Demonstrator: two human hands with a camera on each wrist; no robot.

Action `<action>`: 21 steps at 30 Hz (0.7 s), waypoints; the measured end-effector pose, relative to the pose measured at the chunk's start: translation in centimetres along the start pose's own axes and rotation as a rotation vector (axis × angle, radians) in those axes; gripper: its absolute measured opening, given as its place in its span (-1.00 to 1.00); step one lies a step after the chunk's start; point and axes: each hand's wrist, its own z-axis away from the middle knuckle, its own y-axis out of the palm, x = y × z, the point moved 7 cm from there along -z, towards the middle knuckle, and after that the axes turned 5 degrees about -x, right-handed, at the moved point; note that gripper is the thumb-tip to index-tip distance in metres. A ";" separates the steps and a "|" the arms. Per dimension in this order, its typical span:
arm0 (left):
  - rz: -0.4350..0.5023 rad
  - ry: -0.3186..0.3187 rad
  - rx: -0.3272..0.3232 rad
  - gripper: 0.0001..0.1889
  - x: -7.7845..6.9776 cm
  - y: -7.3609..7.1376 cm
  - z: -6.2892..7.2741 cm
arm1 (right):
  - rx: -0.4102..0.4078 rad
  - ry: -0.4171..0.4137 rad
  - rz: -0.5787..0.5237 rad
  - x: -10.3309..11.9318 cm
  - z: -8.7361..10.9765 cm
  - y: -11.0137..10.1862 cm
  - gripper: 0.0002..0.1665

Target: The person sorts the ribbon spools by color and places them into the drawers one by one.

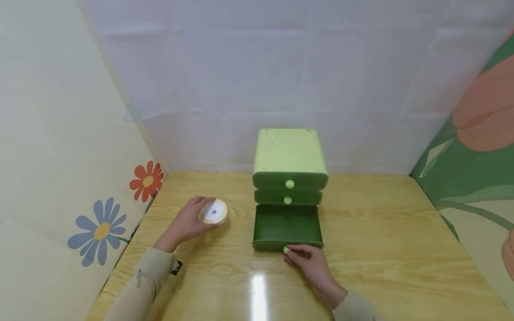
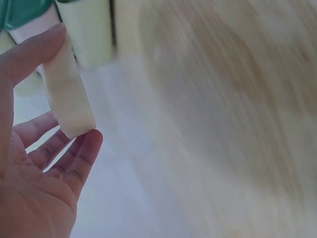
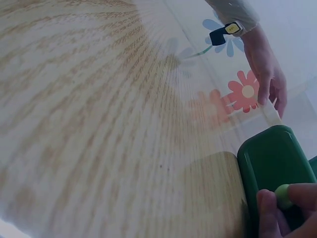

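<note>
In the head view my left hand [image 1: 192, 218] pinches a cream ribbon roll [image 1: 214, 211] with a white face and a small centre hole. The left wrist view shows the thumb on one edge of the ribbon roll [image 2: 69, 96] and fingertips on the other, held off the table. My right hand [image 1: 315, 267] pinches the round light-green knob [image 1: 286, 250] of the bottom drawer [image 1: 287, 223]. That drawer is pulled out of the green cabinet [image 1: 291, 149], its inside bare. The right wrist view shows thumb and finger on the knob [image 3: 284, 196].
Above the open drawer, the middle drawer [image 1: 271, 196] and top drawer [image 1: 271, 180] have their own round knobs. The cabinet stands on a wood-grain table [image 1: 381, 249] before a white cloth backdrop [image 1: 241, 80]. A flower-painted wall [image 1: 52, 147] borders the left side.
</note>
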 end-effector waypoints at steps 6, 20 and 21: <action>0.021 0.052 0.014 -0.11 -2.7 0.3 -0.1 | -0.004 0.002 0.001 -0.2 0.1 0.0 -0.65; 0.067 0.255 0.027 -0.11 -8.8 1.6 -1.0 | 0.004 -0.008 -0.017 0.0 0.0 -0.1 -0.64; 0.066 0.265 0.035 -0.11 -9.1 1.8 -1.0 | 0.005 -0.008 -0.019 0.0 0.0 -0.1 -0.64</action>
